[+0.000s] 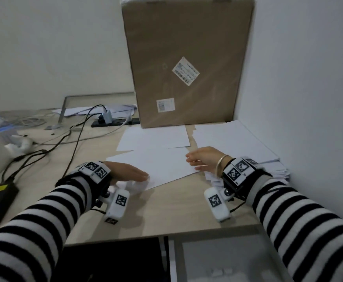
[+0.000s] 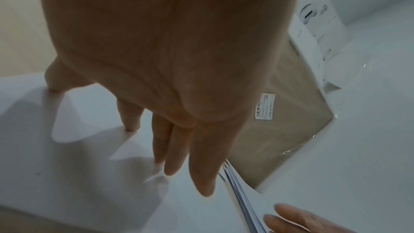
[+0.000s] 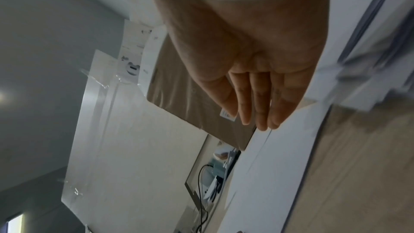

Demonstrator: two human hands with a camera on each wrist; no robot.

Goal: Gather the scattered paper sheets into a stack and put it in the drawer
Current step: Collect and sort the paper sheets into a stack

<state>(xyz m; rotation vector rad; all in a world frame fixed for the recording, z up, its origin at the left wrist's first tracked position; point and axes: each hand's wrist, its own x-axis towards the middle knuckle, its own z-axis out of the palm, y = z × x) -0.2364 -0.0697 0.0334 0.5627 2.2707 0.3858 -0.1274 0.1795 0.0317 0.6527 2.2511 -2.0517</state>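
White paper sheets [image 1: 156,159] lay flat and overlapping between the 2 hands. The nearest sheet sat skewed, its near-left corner under the fingers of the left hand [image 1: 125,173] and its right edge under the right hand [image 1: 204,159]. 1 more sheet [image 1: 154,137] lay beyond both hands, partly covered by the nearer one. Another sheet [image 1: 227,139] lay beyond the right hand. A thicker, uneven pile of sheets [image 1: 276,169] rested just right of the right wrist.

Cardboard box [image 1: 186,64] labels blurred; nothing legible.
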